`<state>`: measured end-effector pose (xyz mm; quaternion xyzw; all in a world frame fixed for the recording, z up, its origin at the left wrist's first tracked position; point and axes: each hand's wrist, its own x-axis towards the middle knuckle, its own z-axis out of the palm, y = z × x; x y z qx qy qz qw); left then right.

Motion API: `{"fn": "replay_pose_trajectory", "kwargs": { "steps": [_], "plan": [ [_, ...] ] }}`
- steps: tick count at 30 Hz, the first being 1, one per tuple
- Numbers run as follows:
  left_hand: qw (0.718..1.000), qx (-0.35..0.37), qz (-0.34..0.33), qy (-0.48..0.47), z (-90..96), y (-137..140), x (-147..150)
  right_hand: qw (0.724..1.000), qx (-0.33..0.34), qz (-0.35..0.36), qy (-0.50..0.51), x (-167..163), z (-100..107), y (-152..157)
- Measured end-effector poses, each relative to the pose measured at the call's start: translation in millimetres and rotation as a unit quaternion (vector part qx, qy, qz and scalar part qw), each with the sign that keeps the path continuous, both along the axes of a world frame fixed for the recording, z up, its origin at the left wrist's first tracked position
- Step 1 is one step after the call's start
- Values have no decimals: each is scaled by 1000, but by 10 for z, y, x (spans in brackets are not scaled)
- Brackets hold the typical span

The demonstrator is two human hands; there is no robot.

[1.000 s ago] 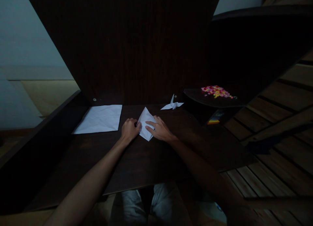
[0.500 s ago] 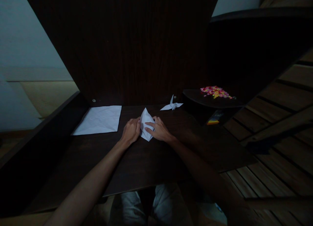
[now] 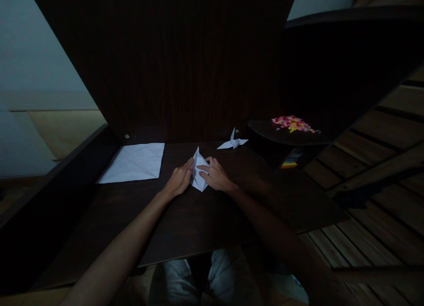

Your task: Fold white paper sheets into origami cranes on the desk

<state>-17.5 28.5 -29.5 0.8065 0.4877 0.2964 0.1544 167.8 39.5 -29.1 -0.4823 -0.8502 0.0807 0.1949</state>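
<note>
The left hand (image 3: 180, 178) touches the folded paper (image 3: 196, 179); can't tell if it pinches. The right hand (image 3: 214, 173) lies spread on top.

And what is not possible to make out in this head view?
All in the head view:
Folded paper: side edges partly covered by the left hand and right hand.
Colourful pile: single pieces too small to identify.
Striped item under the shelf: too small, dark.

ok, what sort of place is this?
Looks like a desk in a dim room, possibly at home: a dark desktop with an upright back panel, a low side shelf bearing colourful bits, and folded paper being worked by hand.
</note>
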Motion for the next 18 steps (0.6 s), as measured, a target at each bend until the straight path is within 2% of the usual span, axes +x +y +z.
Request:
{"fn": "replay_pose_trajectory", "kwargs": {
  "steps": [3, 8, 13, 18],
  "plan": [
    [998, -29, 29, -53, 20, 10, -22, 1000, 1, -5, 7, 1, -7, 0],
    [992, -28, 51, -111, 7, 87, -93, 1000, 9, -12, 26, 1, -11, -8],
    [996, 0, 62, -72, 11, 116, -140, 999, 23, -19, 23, 5, 24, -35],
    [998, 41, 44, -20, -22, 120, -152, 999, 25, -22, 16, 3, 48, -61]
  ]
}}
